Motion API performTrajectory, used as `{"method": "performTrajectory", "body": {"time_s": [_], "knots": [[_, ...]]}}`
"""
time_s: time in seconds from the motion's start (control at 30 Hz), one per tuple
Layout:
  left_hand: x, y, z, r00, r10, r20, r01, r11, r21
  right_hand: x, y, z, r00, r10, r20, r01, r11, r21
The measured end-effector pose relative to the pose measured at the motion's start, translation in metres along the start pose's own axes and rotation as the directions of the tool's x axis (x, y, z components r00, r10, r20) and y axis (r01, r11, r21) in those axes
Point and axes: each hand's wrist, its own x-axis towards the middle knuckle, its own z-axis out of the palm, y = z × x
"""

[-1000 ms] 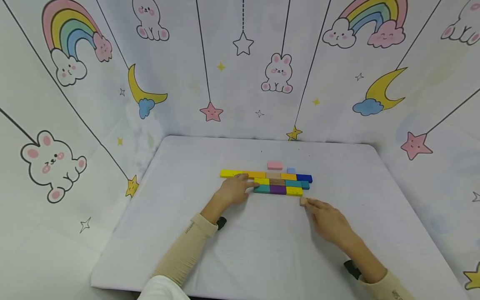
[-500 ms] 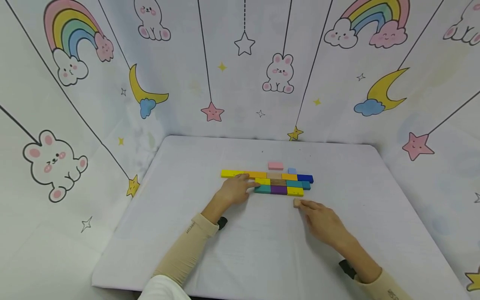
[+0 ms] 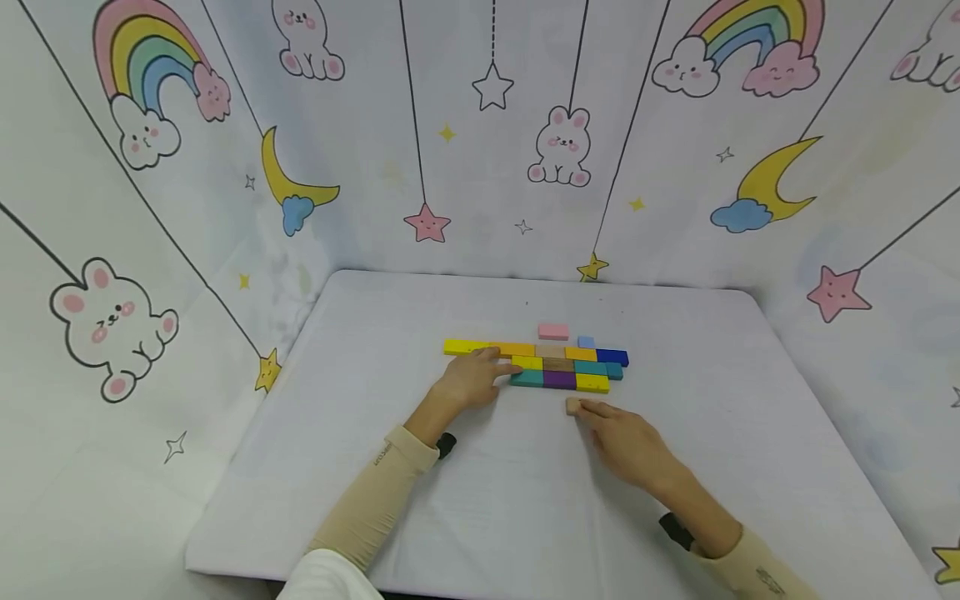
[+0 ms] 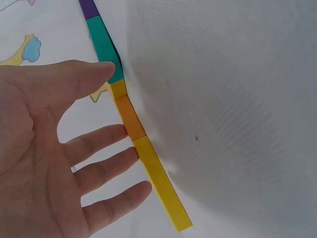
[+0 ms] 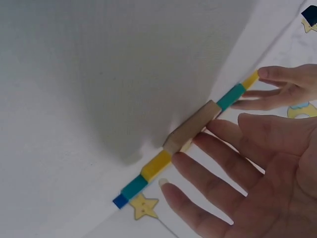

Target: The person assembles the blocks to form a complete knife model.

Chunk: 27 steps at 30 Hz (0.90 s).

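My left hand (image 3: 468, 381) rests against the left part of a flat group of coloured wooden blocks. Its straight fingertips touch a long yellow block (image 4: 163, 183) and an orange block (image 4: 131, 118), while the thumb touches a teal block (image 4: 104, 42). In front of the group, my right hand (image 3: 626, 442) has its extended fingertips on a plain wooden block (image 3: 573, 406). The right wrist view shows that same wooden block (image 5: 192, 127) along the fingertips, the thumb standing apart from it. A purple block (image 3: 559, 380) and a yellow block (image 3: 592, 383) lie just beyond it.
Behind the rows lie a pink block (image 3: 553, 332) and a small light blue block (image 3: 586, 342). A dark blue block (image 3: 612, 357) ends the back row at the right. White cloth covers the table (image 3: 360, 358); a patterned curtain (image 3: 480, 167) stands behind.
My right hand has moved left along the front of the group, and the plain wooden block has slid left with it. The left hand stays in place on the blocks.
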Motion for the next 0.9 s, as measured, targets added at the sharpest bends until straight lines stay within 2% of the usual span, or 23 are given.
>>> {"method": "performTrajectory", "body": {"time_s": [0.2,0.9], "knots": [[0.000,0.001,0.000,1.000,0.000,0.004,0.000,1.000,-0.011,0.006,-0.007,-0.001,0.999,-0.021,0.024,0.021,1.000,0.019],[0.001,0.000,0.000,1.000,-0.008,0.009,0.008,0.999,-0.032,0.026,-0.022,0.003,0.994,-0.006,0.107,0.003,1.000,0.027]]}}
